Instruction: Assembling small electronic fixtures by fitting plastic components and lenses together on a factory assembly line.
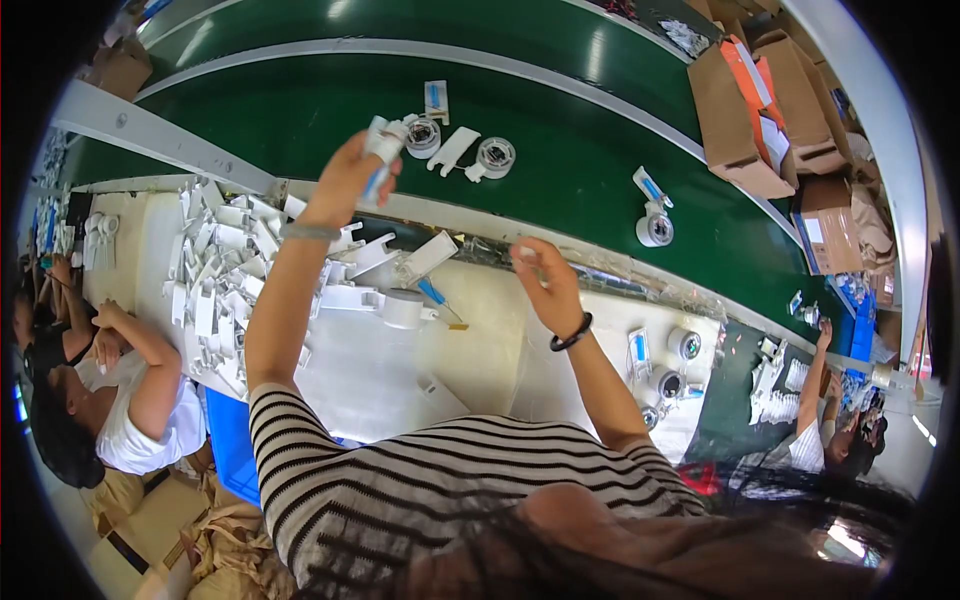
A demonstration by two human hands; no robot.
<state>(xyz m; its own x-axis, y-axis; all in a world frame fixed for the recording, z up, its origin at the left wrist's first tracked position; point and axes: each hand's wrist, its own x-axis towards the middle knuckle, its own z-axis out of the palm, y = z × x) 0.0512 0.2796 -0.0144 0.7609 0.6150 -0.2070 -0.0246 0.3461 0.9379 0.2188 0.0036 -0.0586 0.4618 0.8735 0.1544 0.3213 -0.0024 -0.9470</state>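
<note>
A white part with a blue strip (382,150) is sitting in the left hand (345,180), raised above the near side of the green belt (570,130). It is looking pale and smooth, tilting up toward one end, with the fingers covering much of its middle; its finer detail is blurring. The left hand is closing firmly around it. The step in hand is seemingly one of handling this part over the belt, and the next move is probably calling for a steady grip and a clear spot, away from the neighbouring pieces.

Just beside it a round white-rimmed unit (423,138) is lying on the belt; whether the two are touching, one cannot tell. A flat white piece (455,148) and a second round unit (495,157) are lying to its right.

The right hand (550,290) is hovering near the belt's edge, fingers curling loosely; whether they are pinching something small, one cannot tell.

Nearer the person, a heap of white parts (215,260) is covering the left of the pale worktable (480,370). Farther out, cardboard boxes (735,120) are standing beyond the belt.
</note>
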